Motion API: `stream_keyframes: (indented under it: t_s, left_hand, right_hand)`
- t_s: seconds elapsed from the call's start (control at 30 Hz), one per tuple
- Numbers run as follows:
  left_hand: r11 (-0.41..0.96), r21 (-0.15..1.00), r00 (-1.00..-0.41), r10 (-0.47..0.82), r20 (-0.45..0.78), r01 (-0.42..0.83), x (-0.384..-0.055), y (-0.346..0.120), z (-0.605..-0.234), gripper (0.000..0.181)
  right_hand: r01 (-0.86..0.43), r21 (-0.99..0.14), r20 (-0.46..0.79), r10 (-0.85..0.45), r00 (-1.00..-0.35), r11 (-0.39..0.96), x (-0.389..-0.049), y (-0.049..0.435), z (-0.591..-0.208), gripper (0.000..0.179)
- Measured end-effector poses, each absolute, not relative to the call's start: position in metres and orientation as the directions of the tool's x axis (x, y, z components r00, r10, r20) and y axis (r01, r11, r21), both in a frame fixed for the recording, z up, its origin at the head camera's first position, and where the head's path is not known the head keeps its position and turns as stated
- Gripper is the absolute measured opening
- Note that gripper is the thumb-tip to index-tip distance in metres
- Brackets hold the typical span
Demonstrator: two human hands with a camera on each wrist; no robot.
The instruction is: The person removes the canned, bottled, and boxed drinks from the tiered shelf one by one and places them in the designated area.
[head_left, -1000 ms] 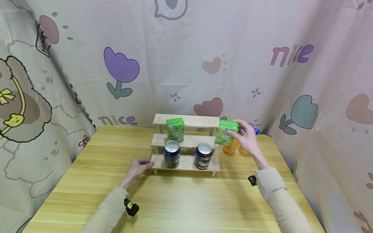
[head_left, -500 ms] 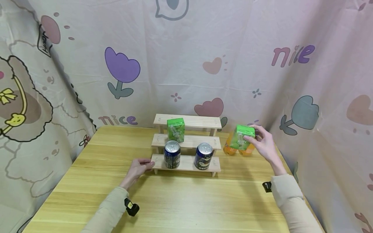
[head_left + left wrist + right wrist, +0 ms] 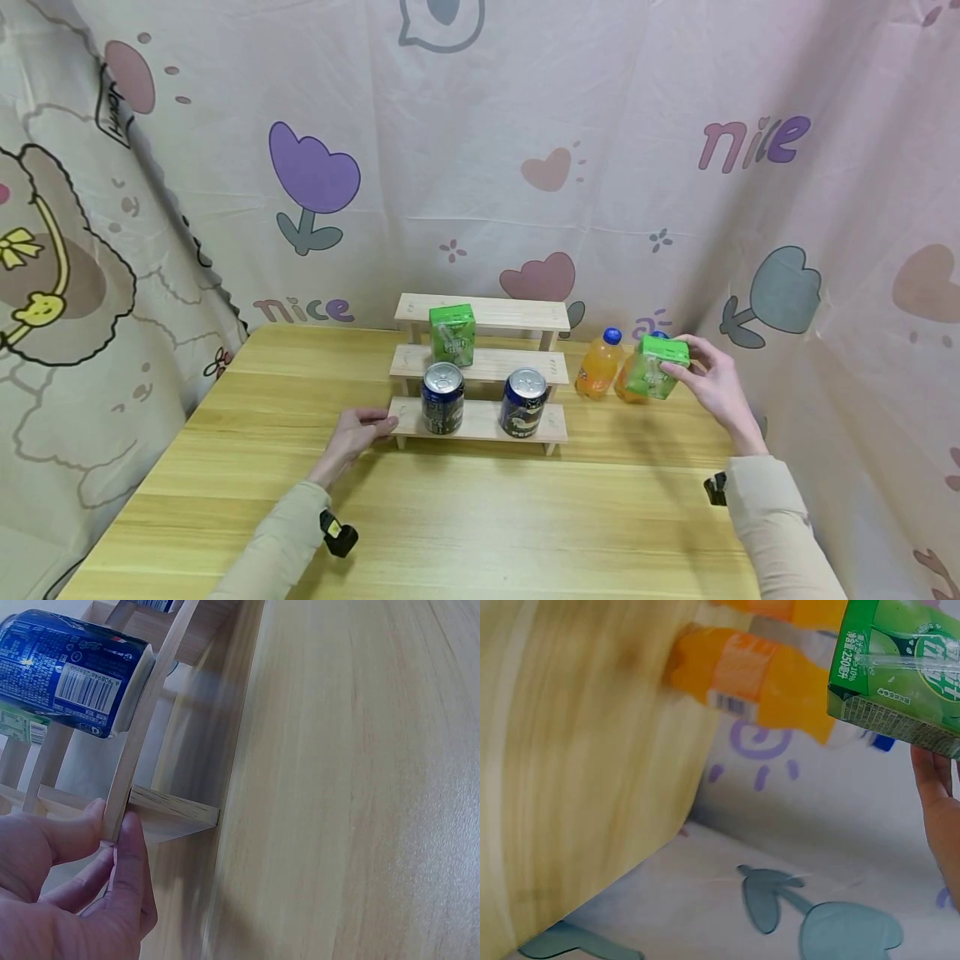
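Your left hand (image 3: 355, 435) pinches the left end of the bottom shelf (image 3: 480, 423), thumb on top and fingers curled beneath the board. That shelf belongs to a three-step wooden rack (image 3: 517, 313), which stands near the middle of the back edge of the table (image 3: 480, 517). On the middle shelf (image 3: 517, 365), toward its left end, you have a green carton (image 3: 453, 336) standing upright. Below and in front of it, left of the bottom shelf's centre, is a dark blue can (image 3: 442, 404), also upright. A second can (image 3: 523, 407) stands on the same shelf, closer to its right end. Past the rack's right end, near the back-right corner of the table, an orange bottle (image 3: 598, 368) with a blue cap stands on the tabletop. Another bottle (image 3: 627, 387) is just to its right, partly hidden by the held carton (image 3: 654, 368). That carton is up off the table and tilted, clamped in your right hand (image 3: 716, 387), with the thumb on the near side and the fingers behind.
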State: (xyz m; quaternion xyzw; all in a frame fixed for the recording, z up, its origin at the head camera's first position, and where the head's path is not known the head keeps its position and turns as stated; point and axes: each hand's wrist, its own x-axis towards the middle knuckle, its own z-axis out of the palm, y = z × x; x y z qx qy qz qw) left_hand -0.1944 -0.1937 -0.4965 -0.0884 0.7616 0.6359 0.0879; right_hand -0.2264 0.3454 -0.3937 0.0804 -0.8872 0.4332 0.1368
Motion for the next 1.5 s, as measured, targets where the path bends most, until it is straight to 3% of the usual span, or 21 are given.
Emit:
stream_keyframes:
  t_s: [0.37,0.83,1.5]
  left_hand:
    - [0.167,0.954,-0.968,-0.021,-0.25,-0.25,-0.194,-0.194,-0.497,0.042]
    - [0.165,0.954,-0.968,-0.016,-0.25,-0.249,-0.194,-0.194,-0.495,0.044]
    - [0.154,0.958,-0.97,-0.016,-0.241,-0.24,-0.194,-0.193,-0.495,0.042]
  right_hand:
    - [-0.175,-0.735,0.223,-0.01,-0.975,0.655,-0.23,0.36,-0.417,0.054]
    - [-0.137,-0.732,0.178,-0.008,-0.984,0.668,-0.234,0.367,-0.446,0.049]
    - [-0.091,-0.757,0.108,-0.014,-0.994,0.648,-0.235,0.369,-0.461,0.053]
